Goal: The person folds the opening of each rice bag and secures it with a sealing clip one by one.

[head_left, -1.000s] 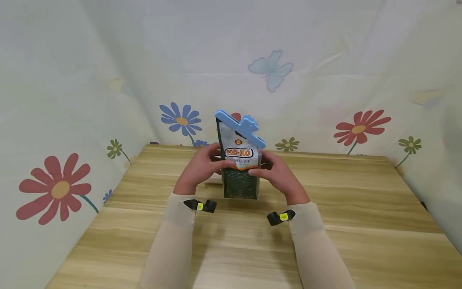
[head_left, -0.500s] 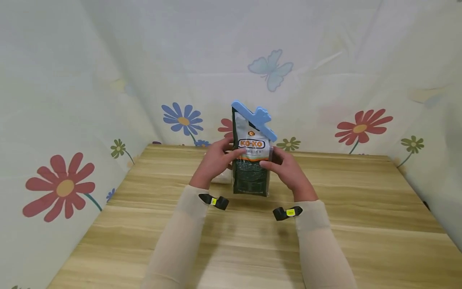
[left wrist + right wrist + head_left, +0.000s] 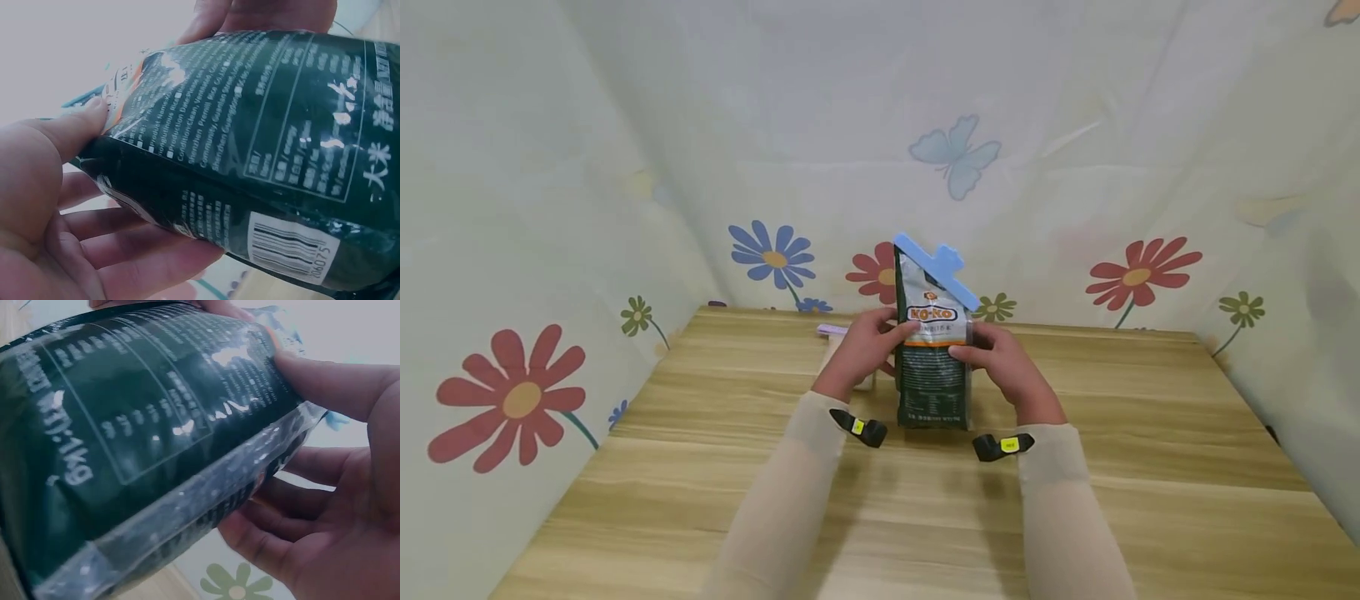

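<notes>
Upright between both hands stands a dark green rice bag (image 3: 934, 354), its base on or just above the wooden table (image 3: 1150, 467); which of the two cannot be told. The left hand (image 3: 867, 346) grips the bag's left edge, thumb across the front and fingers curled behind, as the left wrist view shows with the thumb (image 3: 59, 134) pressed near the label. The right hand (image 3: 1003, 362) grips the right edge the same way, its thumb (image 3: 337, 381) on the front and the fingers wrapped round the clear side seam.

A white and orange label high on the bag reads "KO-KO" (image 3: 932, 314). The dark panel lower down carries fine white print too small to read fully, Chinese characters, a barcode (image 3: 294, 245) ending in what looks like "206075", and the weight "1kg" (image 3: 72, 464).

A light blue clip (image 3: 937, 269) clamps the bag's top, slanting down to the right. Black bands with yellow tags sit at both wrists. Behind the left hand a small pale object with a pink edge (image 3: 832, 331) lies on the table, mostly hidden. Cloth printed with flowers and a butterfly (image 3: 953, 158) walls the table in.
</notes>
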{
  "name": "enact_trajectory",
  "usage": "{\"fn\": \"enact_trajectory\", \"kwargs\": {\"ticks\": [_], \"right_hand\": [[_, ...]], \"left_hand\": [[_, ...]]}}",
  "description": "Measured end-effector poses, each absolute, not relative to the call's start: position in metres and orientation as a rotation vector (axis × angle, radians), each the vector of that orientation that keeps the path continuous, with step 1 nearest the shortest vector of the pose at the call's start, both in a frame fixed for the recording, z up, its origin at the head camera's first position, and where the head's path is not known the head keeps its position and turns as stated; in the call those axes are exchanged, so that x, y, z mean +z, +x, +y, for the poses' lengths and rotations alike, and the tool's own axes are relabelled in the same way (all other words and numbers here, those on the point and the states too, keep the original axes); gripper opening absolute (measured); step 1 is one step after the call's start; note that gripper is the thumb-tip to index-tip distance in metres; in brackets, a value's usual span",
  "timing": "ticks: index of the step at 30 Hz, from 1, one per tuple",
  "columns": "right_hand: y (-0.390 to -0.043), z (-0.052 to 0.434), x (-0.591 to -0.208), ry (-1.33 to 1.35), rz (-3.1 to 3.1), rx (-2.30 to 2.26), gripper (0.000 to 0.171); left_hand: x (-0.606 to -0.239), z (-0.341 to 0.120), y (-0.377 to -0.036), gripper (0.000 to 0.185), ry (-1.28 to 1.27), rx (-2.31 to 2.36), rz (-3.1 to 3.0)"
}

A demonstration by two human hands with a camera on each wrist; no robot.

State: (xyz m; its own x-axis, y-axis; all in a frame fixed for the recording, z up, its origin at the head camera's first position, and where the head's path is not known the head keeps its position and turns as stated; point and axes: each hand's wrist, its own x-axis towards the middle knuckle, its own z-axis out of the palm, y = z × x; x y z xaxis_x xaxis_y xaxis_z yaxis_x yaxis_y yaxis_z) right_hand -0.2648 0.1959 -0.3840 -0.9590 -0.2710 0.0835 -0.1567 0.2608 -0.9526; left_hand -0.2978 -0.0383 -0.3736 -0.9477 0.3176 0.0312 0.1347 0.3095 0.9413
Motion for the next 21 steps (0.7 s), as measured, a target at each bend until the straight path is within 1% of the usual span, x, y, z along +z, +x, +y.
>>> {"fn": "enact_trajectory", "kwargs": {"ticks": [11, 21], "right_hand": [[-0.267, 0.207, -0.386, -0.289, 2.328, -1.719, 0.047], [-0.266, 0.214, -0.384, -0.212, 2.302, -1.634, 0.05]], "left_hand": [[-0.393, -0.029, -0.3, 0.062, 0.36, 1.626, 2.363], [-0.396, -0.017, -0.297, 0.066, 0.306, 1.566, 2.412]]}}
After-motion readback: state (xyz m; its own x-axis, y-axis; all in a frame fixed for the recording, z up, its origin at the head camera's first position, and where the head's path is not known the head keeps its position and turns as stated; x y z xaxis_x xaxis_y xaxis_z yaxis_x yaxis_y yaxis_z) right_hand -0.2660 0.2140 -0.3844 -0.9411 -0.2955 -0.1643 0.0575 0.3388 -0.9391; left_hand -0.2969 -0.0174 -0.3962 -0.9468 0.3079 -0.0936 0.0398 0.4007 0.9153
